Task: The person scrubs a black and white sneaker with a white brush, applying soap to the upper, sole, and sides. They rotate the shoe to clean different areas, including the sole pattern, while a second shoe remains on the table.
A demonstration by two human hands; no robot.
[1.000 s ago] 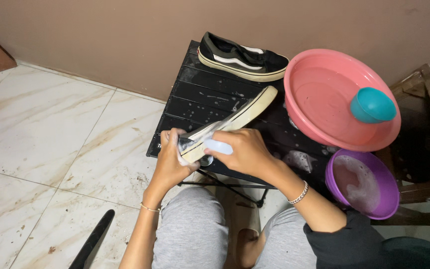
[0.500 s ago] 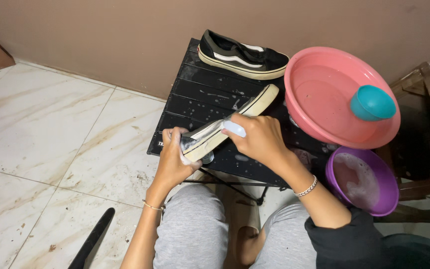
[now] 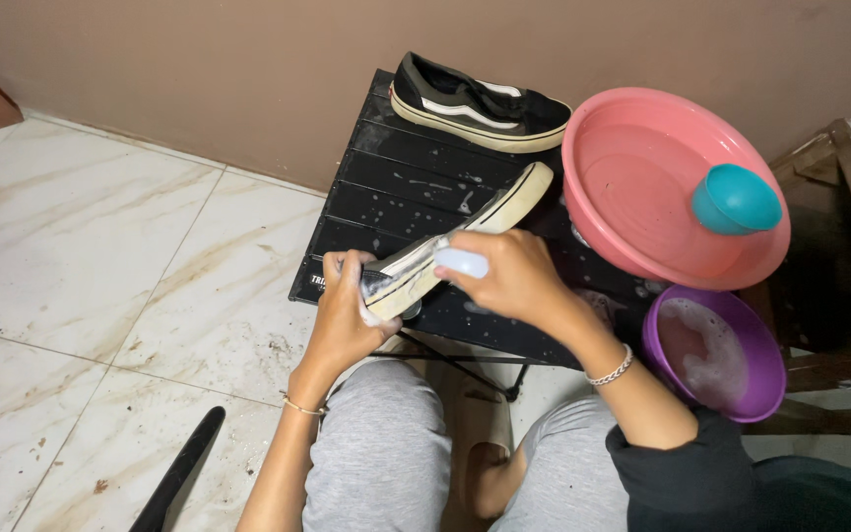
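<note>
Single head-worn view, looking steeply down, close over hands, table and floor

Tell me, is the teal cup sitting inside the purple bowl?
No, the teal cup sits in the pink basin; the purple bowl holds only suds.

A black slatted table [image 3: 386,197] stands in the middle of the frame; a black shoe [image 3: 475,103] and a pink basin [image 3: 632,197] lie on it.

A plain brown wall [image 3: 199,79] is running along the far side. Pale marble-look floor tiles [image 3: 71,286], stained with brown specks, are spreading left and near. A black slatted table [image 3: 396,187] is standing against the wall, and a worn wooden bench [image 3: 839,246] is sitting at the right.
</note>
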